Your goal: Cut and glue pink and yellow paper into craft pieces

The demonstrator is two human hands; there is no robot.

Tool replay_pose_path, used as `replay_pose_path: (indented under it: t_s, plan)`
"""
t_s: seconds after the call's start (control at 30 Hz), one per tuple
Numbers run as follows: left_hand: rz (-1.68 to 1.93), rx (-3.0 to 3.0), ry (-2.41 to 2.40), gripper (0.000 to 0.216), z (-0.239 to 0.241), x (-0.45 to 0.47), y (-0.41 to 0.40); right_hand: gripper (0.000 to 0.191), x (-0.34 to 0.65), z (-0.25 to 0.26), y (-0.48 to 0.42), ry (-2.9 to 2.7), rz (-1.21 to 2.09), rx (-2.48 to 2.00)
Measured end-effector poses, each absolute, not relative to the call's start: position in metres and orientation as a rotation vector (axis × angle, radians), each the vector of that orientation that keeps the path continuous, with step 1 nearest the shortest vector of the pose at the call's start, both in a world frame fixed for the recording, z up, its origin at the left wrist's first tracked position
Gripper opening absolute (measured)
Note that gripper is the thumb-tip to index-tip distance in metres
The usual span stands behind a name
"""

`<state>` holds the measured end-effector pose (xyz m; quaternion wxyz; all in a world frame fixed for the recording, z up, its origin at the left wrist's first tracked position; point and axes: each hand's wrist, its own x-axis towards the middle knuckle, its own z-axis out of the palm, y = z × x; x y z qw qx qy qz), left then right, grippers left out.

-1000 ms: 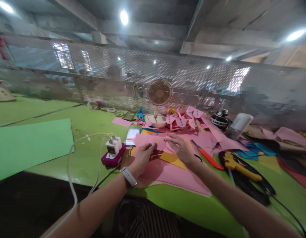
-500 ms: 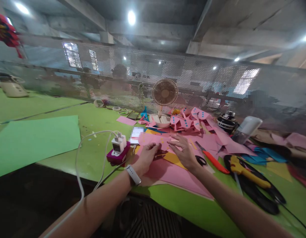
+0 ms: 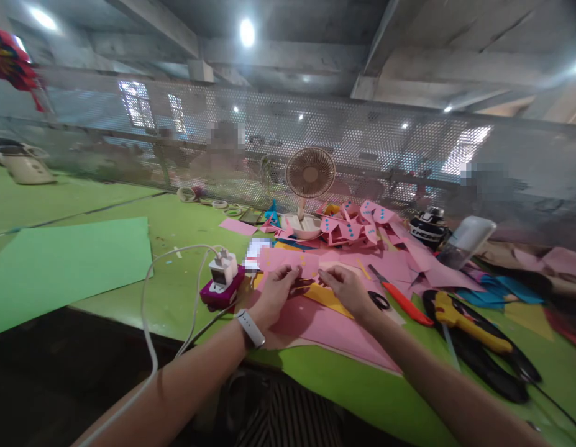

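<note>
My left hand (image 3: 277, 293), with a pale watch band at the wrist, is closed on a pink paper strip (image 3: 283, 257) bearing small yellow marks. At the strip's right end, the thumb and fingers of my right hand (image 3: 347, 289) are pinched together on its edge. The strip is raised over a yellow-orange paper piece (image 3: 332, 300) and larger pink sheets (image 3: 329, 332). Beside my right hand lie a black ring-shaped handle (image 3: 379, 300) and a red-handled cutter (image 3: 406, 304). My fingers hide part of the strip.
A purple power block (image 3: 217, 297) with chargers and white cable stands left, near a phone (image 3: 257, 253). A small fan (image 3: 310, 180) and folded pink paper pieces (image 3: 350, 226) are behind. A yellow-and-black tool (image 3: 474, 326) lies right; a green sheet (image 3: 82, 261) lies left.
My right hand's spread fingers have closed into a pinch at the strip's right end. My left hand has kept its hold, nearly still.
</note>
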<state>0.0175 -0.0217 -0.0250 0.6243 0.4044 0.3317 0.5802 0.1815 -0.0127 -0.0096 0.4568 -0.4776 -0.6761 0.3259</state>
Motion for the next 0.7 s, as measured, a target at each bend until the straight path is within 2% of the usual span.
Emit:
replay_pose_path:
  t_s: [0.23,0.7]
  plan:
    - [1.385,0.991,0.794,0.025,-0.0245,0.0187,-0.0224,0.035,0.1744,-0.0118,-0.0159,-1.568,1.112,-1.142]
    - [1.402,1.052,0.844,0.026,-0.022,0.0187,-0.0245,0.029,0.1752,-0.0063,-0.0209,-1.412,1.205,-1.179]
